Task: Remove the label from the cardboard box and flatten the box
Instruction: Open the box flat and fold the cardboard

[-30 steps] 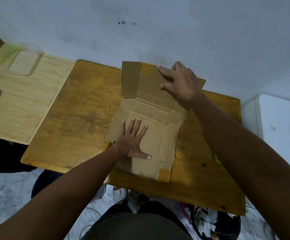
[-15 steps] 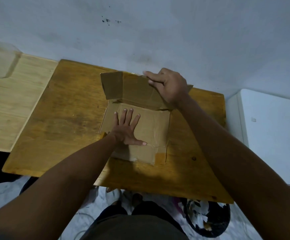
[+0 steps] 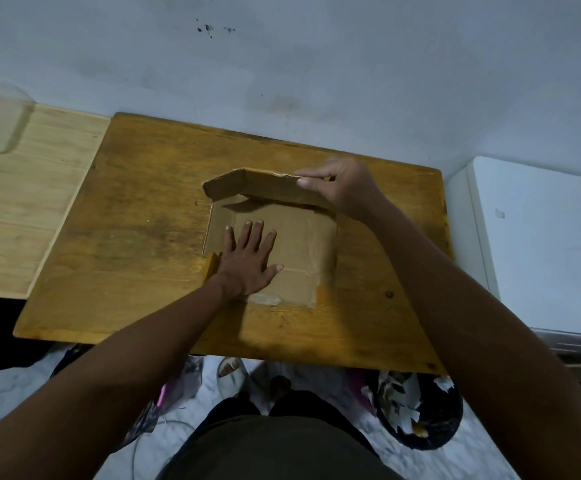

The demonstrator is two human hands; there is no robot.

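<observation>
The table (image 3: 136,237) fills the middle of the view, with a paler board (image 3: 22,202) butted against it at nine o'clock and a white cabinet (image 3: 542,244) at three. A dark bin (image 3: 420,410) of torn scraps sits on the floor at five o'clock, under the table's near edge.

The box (image 3: 303,244) lies at the table's centre, mostly opened out flat. Its far panel, at twelve o'clock, is raised and tipped toward the person.

The left hand (image 3: 247,261) lies flat on the near panel, fingers straight and spread, pinning it to the table. The right hand (image 3: 337,185) pinches the top edge of the raised panel between thumb and fingers at one o'clock.

Risks, as I judge them: if the left palm eases off while the right folds the panel over, the whole sheet may slide or lift. The panel's top edge looks ragged, so a hard pull there could tear it. Its left section bends at an angle and may spring back up if only the right end is pressed.

No label shows on the box; I cannot tell whether one remains underneath. Pale residue at the near edge, six o'clock, may be tape or glue. The right forearm hides the box's right edge.
</observation>
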